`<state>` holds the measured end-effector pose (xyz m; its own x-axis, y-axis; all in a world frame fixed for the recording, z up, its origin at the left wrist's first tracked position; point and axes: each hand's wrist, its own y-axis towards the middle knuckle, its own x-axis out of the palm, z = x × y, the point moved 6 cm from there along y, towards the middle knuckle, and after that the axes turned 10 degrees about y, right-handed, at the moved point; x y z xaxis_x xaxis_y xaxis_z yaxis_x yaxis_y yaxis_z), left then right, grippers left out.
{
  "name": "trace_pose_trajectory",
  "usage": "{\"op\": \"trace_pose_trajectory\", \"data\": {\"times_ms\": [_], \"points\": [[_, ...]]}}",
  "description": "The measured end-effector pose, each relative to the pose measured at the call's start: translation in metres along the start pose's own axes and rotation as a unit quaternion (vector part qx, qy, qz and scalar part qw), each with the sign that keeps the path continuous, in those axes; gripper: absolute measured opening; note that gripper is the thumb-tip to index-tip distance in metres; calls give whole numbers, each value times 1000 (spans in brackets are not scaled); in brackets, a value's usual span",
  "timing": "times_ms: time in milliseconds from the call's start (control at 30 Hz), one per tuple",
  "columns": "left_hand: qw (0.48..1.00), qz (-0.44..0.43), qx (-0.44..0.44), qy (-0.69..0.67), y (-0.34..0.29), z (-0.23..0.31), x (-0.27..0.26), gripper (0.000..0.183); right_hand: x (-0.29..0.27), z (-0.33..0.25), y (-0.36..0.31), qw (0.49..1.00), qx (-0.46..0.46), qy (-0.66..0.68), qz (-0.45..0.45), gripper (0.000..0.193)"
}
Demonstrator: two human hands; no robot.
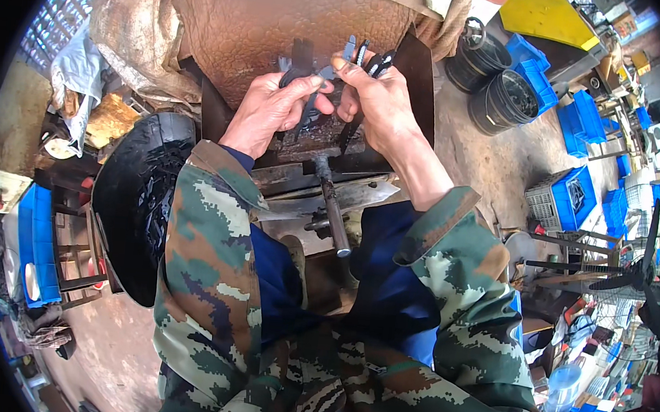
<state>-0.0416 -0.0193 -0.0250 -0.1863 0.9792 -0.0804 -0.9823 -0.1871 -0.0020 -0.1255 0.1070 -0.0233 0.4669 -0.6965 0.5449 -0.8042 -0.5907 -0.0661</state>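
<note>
Both hands work close together over a dark, dirty metal bench fixture (303, 153) that has a rod handle (333, 214) sticking out toward me. My left hand (272, 108) is closed on dark flat metal pieces (302, 56), which stand up past its fingers. Several dark, narrow metal pieces (362, 53) are gripped in my right hand (386, 105), poking out between thumb and fingers. A grey flat piece (349, 48) rises near the right thumb. The fingertips of the two hands almost meet; the exact shape of the pieces is partly hidden.
A black tub (127, 212) of dark strips stands at my left. Beyond the hands hangs a brown, stained sheet (285, 6). Black buckets (500, 103), blue crates (580, 126) and a blue-and-white basket (558, 198) stand to the right. A fan (646, 273) is at the far right.
</note>
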Motion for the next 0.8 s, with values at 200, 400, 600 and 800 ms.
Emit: {"op": "trace_pose_trajectory", "data": {"times_ms": [200, 400, 600, 800], "points": [[1000, 23, -9, 6, 21, -13, -6, 36, -25, -19, -3, 995, -50, -76, 41, 11], [989, 64, -99, 85, 29, -67, -62, 35, -17, -20, -5, 994, 37, 89, 44, 26], [971, 35, -61, 231, 36, -91, -63, 17, -42, -19, 4, 981, 40, 187, 45, 18], [955, -67, -109, 267, 33, -98, -46, 19, -57, -27, -2, 973, 12, 209, 95, 23]]}}
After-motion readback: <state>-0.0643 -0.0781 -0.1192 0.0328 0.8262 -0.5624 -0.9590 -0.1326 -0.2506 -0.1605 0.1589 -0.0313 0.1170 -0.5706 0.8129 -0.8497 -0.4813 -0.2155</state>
